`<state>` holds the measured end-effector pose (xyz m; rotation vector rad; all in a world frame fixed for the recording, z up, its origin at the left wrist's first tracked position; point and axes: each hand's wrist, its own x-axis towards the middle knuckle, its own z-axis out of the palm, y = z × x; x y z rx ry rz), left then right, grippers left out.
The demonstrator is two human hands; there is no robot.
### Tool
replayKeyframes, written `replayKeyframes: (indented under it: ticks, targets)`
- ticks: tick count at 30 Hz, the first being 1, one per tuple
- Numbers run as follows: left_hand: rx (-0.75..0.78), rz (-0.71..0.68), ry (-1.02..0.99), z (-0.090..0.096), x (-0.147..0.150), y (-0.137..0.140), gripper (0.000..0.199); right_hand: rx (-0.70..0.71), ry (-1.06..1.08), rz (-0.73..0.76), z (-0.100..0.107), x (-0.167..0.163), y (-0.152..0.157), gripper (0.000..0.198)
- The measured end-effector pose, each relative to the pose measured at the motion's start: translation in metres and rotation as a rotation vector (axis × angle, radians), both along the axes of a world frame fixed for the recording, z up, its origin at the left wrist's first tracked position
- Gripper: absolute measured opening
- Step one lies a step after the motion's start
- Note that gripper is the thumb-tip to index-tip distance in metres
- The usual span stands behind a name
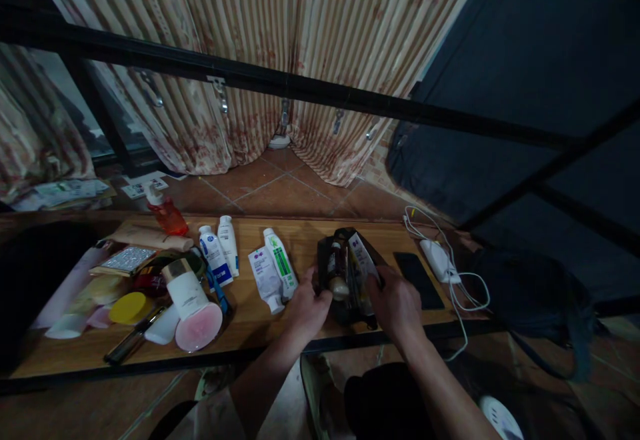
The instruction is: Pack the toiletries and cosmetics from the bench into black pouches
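A black pouch [361, 317] lies open on the narrow wooden table in front of me. Inside it are a small dark bottle [337, 263] and a white-and-purple package [363, 258]. My left hand [307, 307] is closed on the pouch's left edge, thumb on top. On the opposite side, my right hand [397, 301] grips the right edge, its fingertips partly hidden. Left of the pouch lie a white-and-green tube [281, 263] and a white-and-purple tube [266, 277], side by side.
More tubes [215, 257] and a heap of cosmetics with a white bottle [186, 290] and a pink round container [199, 328] cover the table's left part. A red pump bottle [169, 215] stands behind. At right are a dark phone [419, 280] and a white charger [440, 261] with cables.
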<state>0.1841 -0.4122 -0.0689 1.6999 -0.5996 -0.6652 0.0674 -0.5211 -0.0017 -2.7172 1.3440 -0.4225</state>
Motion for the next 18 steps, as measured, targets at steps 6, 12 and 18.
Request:
replayKeyframes:
  ticks: [6, 12, 18]
  targets:
    - [0.002, -0.002, -0.016, -0.0011, -0.0015, 0.0002, 0.052, -0.052, -0.04, -0.012, 0.0008, -0.0051, -0.0092, 0.021]
    - [0.001, -0.001, -0.014, -0.0023, -0.0011, 0.0017, 0.051, -0.003, -0.075, 0.015, 0.0011, -0.0076, -0.0063, 0.021]
    - [0.022, -0.017, -0.033, -0.0029, 0.0005, 0.0021, 0.054, 0.027, -0.078, 0.049, -0.002, -0.009, -0.0042, 0.023]
